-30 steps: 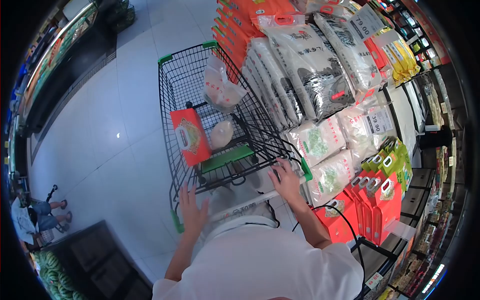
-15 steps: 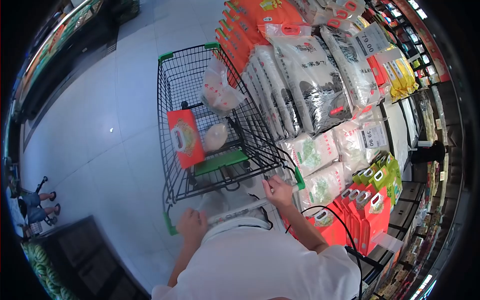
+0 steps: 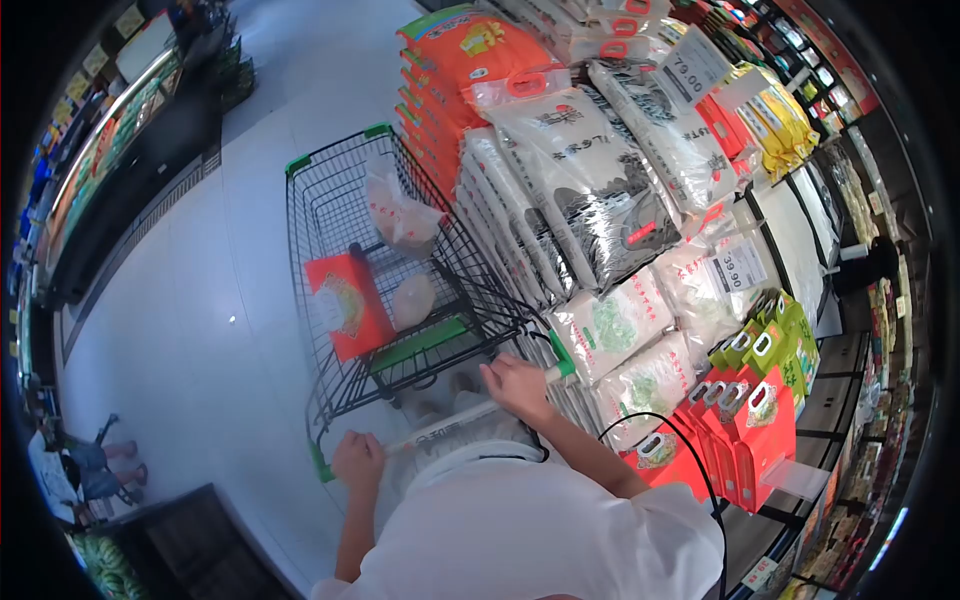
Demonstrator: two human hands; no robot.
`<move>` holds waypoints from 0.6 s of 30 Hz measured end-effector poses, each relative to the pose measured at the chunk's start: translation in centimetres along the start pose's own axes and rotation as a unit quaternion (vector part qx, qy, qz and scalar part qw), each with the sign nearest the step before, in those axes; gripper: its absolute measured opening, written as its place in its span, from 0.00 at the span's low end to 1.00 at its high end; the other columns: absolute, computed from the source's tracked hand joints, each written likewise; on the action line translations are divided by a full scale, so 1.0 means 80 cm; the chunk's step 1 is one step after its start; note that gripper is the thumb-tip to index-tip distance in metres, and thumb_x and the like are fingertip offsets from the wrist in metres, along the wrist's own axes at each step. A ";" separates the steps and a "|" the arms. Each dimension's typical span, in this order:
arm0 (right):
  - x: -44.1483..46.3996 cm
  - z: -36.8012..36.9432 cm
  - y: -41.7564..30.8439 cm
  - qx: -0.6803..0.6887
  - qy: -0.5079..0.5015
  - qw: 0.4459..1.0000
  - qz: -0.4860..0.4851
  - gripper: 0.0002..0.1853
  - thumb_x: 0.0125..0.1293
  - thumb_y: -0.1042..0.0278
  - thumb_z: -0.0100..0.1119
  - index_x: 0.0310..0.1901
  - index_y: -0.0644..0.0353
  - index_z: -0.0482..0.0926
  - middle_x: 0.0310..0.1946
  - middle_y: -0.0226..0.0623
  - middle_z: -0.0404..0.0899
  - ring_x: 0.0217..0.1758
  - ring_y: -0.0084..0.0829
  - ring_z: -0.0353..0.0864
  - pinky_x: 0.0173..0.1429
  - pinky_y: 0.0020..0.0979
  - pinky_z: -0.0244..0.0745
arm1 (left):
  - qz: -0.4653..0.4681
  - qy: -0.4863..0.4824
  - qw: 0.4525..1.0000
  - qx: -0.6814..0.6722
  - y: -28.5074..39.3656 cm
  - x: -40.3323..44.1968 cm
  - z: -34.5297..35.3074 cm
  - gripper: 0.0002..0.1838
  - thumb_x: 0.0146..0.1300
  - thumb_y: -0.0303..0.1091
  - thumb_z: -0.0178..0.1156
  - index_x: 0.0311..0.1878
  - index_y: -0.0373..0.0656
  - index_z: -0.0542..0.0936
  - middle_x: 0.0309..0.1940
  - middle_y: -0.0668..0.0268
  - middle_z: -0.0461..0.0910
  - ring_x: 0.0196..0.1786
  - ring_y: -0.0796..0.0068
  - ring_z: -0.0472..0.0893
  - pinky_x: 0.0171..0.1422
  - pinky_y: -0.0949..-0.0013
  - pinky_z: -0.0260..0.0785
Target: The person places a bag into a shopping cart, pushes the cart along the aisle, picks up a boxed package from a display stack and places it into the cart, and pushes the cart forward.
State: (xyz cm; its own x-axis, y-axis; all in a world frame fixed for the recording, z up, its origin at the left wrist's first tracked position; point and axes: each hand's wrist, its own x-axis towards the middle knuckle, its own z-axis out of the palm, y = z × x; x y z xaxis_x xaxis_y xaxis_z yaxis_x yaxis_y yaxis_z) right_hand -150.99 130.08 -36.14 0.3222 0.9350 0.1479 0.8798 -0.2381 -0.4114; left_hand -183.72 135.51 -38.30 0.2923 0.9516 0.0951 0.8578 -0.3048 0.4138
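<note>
Head view: the left hand (image 3: 358,458) and right hand (image 3: 517,388) are both closed on the handlebar (image 3: 445,430), near its 8 and 2 o'clock ends respectively. The shopping cart (image 3: 340,147) is at 11 o'clock from the hands. Inside, a red box (image 3: 350,308) sits at 9 o'clock from a pale bag (image 3: 414,302). Stacked sacks (image 3: 590,190) stand at the cart's 2 o'clock.

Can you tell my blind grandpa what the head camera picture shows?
A person's left hand and right hand grip the handle of a shopping cart. Inside are a red box, a plastic bag and a pale bundle; beside it are stacked bags.
</note>
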 end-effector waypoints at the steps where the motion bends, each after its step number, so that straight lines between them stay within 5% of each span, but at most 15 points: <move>1: 0.008 0.000 -0.001 -0.007 -0.020 1.000 0.003 0.17 0.65 0.56 0.59 0.22 0.56 0.80 0.26 0.34 0.77 0.28 0.39 0.82 0.32 0.40 0.77 | 0.005 0.004 1.000 0.001 -0.002 0.005 0.001 0.12 0.57 0.34 0.60 0.19 0.42 0.76 0.22 0.62 0.72 0.24 0.55 0.75 0.28 0.54 0.64; 9: 0.055 0.020 0.007 0.008 -0.068 0.996 0.049 0.21 0.67 0.49 0.51 0.27 0.57 0.83 0.29 0.39 0.81 0.31 0.45 0.84 0.35 0.46 0.79 | 0.102 0.062 0.989 0.084 -0.042 0.057 0.036 0.20 0.68 0.38 0.52 0.20 0.39 0.73 0.25 0.59 0.71 0.24 0.53 0.75 0.27 0.52 0.63; 11: 0.073 0.023 0.009 0.018 -0.074 0.996 0.040 0.22 0.67 0.49 0.51 0.28 0.58 0.83 0.29 0.40 0.82 0.31 0.46 0.84 0.36 0.47 0.79 | 0.035 0.035 0.995 0.087 -0.055 0.072 0.046 0.21 0.70 0.41 0.49 0.23 0.39 0.76 0.28 0.55 0.75 0.27 0.49 0.77 0.29 0.49 0.67; 18: 0.133 0.052 0.000 0.016 -0.111 0.993 0.045 0.23 0.67 0.50 0.51 0.27 0.61 0.86 0.27 0.42 0.85 0.32 0.46 0.86 0.39 0.47 0.82 | 0.076 0.141 0.979 0.124 -0.058 0.117 0.055 0.19 0.68 0.38 0.51 0.21 0.38 0.74 0.28 0.59 0.74 0.24 0.52 0.77 0.25 0.51 0.65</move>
State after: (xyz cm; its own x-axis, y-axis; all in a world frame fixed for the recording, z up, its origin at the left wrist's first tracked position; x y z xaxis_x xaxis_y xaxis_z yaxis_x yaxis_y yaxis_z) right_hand -149.04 141.14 -38.32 0.3108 0.9461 -0.0909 0.8386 -0.3179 -0.4424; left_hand -183.13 145.65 -43.29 0.3258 0.8574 0.3984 0.9002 -0.4102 0.1466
